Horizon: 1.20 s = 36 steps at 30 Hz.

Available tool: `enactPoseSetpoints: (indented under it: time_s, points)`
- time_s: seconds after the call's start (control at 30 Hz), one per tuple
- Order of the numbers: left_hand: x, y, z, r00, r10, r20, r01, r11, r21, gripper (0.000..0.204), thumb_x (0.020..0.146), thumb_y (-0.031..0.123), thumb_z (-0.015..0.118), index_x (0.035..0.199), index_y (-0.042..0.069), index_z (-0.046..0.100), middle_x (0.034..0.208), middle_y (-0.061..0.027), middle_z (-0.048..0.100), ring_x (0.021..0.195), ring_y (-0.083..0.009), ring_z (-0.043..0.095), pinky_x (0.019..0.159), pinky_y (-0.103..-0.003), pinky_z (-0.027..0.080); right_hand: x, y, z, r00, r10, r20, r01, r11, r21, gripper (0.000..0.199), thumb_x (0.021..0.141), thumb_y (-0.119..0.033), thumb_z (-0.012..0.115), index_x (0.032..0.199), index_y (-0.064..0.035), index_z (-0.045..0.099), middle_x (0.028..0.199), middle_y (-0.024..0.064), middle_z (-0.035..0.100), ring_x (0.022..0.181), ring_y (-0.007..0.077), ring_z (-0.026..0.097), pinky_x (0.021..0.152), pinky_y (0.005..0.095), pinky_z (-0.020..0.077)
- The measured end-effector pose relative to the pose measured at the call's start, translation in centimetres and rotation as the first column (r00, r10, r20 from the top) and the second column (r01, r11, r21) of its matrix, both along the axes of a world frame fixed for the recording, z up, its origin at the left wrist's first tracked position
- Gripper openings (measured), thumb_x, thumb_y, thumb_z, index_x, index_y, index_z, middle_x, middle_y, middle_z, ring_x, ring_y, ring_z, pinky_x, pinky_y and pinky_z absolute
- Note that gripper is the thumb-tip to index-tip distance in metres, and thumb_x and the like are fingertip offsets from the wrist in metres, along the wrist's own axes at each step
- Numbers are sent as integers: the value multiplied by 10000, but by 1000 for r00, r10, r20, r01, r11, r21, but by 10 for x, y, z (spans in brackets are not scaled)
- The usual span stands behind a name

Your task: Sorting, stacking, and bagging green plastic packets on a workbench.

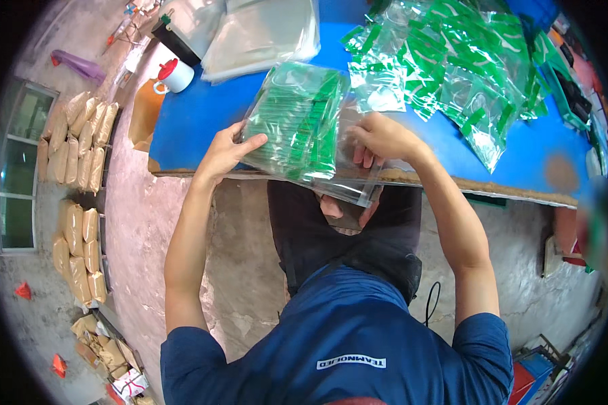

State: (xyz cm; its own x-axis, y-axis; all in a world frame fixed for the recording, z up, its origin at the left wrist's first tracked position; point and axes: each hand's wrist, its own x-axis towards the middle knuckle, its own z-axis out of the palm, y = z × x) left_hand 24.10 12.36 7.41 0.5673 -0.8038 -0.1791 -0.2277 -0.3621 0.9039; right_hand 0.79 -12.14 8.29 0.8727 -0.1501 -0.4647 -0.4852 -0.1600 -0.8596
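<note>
A stack of clear packets with green bands [294, 121] lies tilted at the front edge of the blue table, inside or against a larger clear plastic bag [355, 189]. That bag's transparent end hangs over the edge toward my lap. My left hand [224, 152] grips the stack's left side, thumb on top and fingers partly hidden behind. Right of the stack, my right hand [385, 138] has its fingers curled closed on the bag's clear film. How far the stack sits within the bag I cannot tell.
Loose green-banded packets [452, 61] pile up at the far right of the blue table [199, 125]. Flat clear bags [263, 40] lie at the back, beside a white mug with a red lid [175, 75]. A green crate [564, 91] stands at the right edge.
</note>
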Motion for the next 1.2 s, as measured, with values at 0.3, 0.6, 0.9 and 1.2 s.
enactPoseSetpoints:
  time_s: [0.3,0.6,0.9,1.2]
  points:
    - [0,-4,21,1000,3,-24,2,980,199,535,876,306,801,1249,-45,647,1143,-94,701,1010,-144,644,922,-296,497,4,55,-29,987,40,154,-95,924,371,427,1059,-317,456,911,32,654,754,99,681,654,192,670,534,365,526]
    - [45,-20,19,854,-201,480,151,979,140,793,818,343,835,1416,-50,493,1373,-199,596,1280,-245,558,1069,-340,428,28,101,-70,795,-262,548,-44,875,482,317,1083,-310,471,1062,-21,599,917,53,670,827,127,652,725,284,548]
    - [-61,-85,-20,255,-349,902,166,935,314,814,915,615,570,1555,153,369,1633,-148,283,1510,-374,229,1228,-556,126,-67,89,-30,932,11,363,-124,949,288,223,1038,-182,576,1148,2,637,986,53,696,932,95,641,801,272,535]
    - [-33,-27,0,259,-510,820,311,848,429,913,814,405,756,1573,145,320,1656,-131,224,1523,-366,196,1227,-566,127,-81,-114,-50,784,-10,620,612,175,-771,747,811,-575,750,1379,-121,578,1445,288,461,1343,479,419,1101,571,356]
